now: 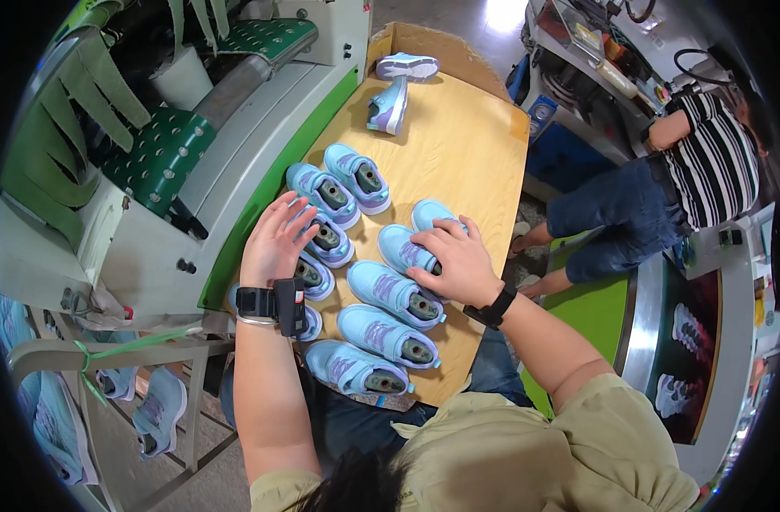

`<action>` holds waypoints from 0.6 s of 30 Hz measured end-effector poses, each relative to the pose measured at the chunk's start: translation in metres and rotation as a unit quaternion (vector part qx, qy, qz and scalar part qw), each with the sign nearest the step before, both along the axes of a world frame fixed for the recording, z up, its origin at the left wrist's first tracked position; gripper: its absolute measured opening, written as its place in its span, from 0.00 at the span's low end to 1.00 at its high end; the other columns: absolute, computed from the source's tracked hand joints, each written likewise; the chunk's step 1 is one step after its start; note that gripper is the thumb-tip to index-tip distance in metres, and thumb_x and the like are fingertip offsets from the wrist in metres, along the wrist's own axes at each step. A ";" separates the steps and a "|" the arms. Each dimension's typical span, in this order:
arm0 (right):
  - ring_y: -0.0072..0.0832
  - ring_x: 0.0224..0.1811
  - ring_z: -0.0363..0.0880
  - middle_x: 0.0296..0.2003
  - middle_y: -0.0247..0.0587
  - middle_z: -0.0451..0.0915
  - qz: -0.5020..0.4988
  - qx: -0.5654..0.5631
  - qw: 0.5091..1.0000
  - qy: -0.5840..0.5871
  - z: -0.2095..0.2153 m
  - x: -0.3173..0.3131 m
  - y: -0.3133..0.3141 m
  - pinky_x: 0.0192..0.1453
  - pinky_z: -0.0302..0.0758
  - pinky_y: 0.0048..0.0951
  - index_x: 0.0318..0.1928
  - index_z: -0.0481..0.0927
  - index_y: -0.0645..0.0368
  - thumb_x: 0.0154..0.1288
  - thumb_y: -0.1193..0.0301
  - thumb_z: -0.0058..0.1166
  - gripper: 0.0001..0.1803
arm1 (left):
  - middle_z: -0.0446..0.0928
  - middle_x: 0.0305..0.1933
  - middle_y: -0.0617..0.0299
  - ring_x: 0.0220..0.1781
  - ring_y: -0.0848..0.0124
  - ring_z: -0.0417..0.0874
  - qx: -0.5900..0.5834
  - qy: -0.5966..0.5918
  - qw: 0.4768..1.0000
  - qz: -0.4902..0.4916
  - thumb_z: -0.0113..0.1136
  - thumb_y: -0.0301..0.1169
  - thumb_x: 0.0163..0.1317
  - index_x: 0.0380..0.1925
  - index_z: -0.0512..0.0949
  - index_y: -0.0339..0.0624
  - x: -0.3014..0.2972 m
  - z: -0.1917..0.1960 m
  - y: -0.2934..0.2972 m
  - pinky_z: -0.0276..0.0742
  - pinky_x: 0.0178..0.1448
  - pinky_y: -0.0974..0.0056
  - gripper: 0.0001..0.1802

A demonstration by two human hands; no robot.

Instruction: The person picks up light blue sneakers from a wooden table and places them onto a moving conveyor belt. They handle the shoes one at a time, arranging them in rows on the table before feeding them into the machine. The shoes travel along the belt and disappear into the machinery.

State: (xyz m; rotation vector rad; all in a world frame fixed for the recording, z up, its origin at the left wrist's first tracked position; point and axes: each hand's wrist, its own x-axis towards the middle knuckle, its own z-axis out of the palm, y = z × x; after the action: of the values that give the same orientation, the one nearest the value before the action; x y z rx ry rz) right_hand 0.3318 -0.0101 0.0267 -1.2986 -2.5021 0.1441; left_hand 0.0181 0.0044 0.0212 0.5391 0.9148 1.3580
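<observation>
My left hand is raised at the left row of light blue shoes, its fingers spread and nothing in it. Beside its fingertips is a light blue shoe with a dark insert in its opening; another shoe is partly covered by the hand. My right hand lies over the heel of a light blue shoe with purple lacing, thumb and fingers around it. Its outer fingers reach a second shoe just beyond. Nearer me, more shoes stand in a slanting row, among them one close to my right thumb.
The shoes stand on a wood-topped table with a cardboard edge at its far end. Two shoes lie there, one a tipped shoe. A machine with a green belt borders the left. Another person stands at right.
</observation>
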 end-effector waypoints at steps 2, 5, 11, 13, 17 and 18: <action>0.40 0.63 0.71 0.48 0.37 0.81 0.000 0.008 1.000 -0.003 -0.001 0.001 0.000 0.71 0.56 0.55 0.52 0.79 0.49 0.57 0.50 0.62 0.25 | 0.72 0.64 0.50 0.65 0.58 0.75 0.000 0.000 1.000 -0.002 0.48 0.37 0.75 0.65 0.66 0.36 0.000 0.000 0.001 0.74 0.64 0.55 0.23; 0.40 0.62 0.71 0.48 0.36 0.81 0.004 0.013 1.000 -0.002 -0.001 0.000 0.000 0.71 0.56 0.55 0.52 0.80 0.48 0.57 0.50 0.62 0.25 | 0.72 0.64 0.50 0.65 0.58 0.75 0.000 0.001 1.000 0.001 0.47 0.37 0.75 0.64 0.67 0.36 -0.001 0.001 -0.001 0.74 0.64 0.56 0.23; 0.39 0.62 0.71 0.48 0.36 0.81 0.003 0.015 1.000 -0.001 -0.002 0.002 -0.001 0.71 0.57 0.54 0.51 0.80 0.48 0.57 0.50 0.62 0.25 | 0.73 0.63 0.51 0.64 0.59 0.76 -0.003 -0.005 1.000 0.002 0.48 0.37 0.75 0.64 0.67 0.36 0.000 -0.002 0.000 0.75 0.63 0.56 0.23; 0.39 0.62 0.71 0.48 0.36 0.81 0.004 0.014 1.000 0.000 0.000 0.000 0.001 0.70 0.57 0.54 0.51 0.80 0.48 0.57 0.51 0.62 0.25 | 0.73 0.62 0.51 0.63 0.59 0.77 0.000 -0.008 1.000 0.006 0.49 0.37 0.74 0.63 0.68 0.36 -0.001 -0.002 0.001 0.76 0.62 0.56 0.23; 0.40 0.61 0.71 0.47 0.36 0.81 0.003 0.021 1.000 0.007 0.002 0.000 0.000 0.70 0.57 0.54 0.50 0.80 0.49 0.57 0.51 0.62 0.24 | 0.75 0.61 0.51 0.62 0.59 0.78 -0.002 -0.014 1.000 0.010 0.51 0.37 0.73 0.61 0.70 0.37 0.001 -0.001 -0.001 0.77 0.61 0.56 0.21; 0.40 0.61 0.71 0.47 0.36 0.81 0.002 0.020 1.000 0.007 0.002 0.001 -0.001 0.71 0.57 0.54 0.50 0.80 0.49 0.57 0.51 0.62 0.24 | 0.75 0.61 0.51 0.62 0.59 0.78 -0.005 -0.015 1.000 0.011 0.51 0.36 0.73 0.61 0.70 0.37 0.004 0.002 -0.002 0.77 0.61 0.56 0.21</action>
State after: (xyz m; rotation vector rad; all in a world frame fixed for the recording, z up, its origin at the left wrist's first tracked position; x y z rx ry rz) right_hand 0.3324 -0.0110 0.0289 -1.2713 -2.4831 0.1033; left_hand 0.0218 0.0025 0.0233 0.5016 0.9047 1.3774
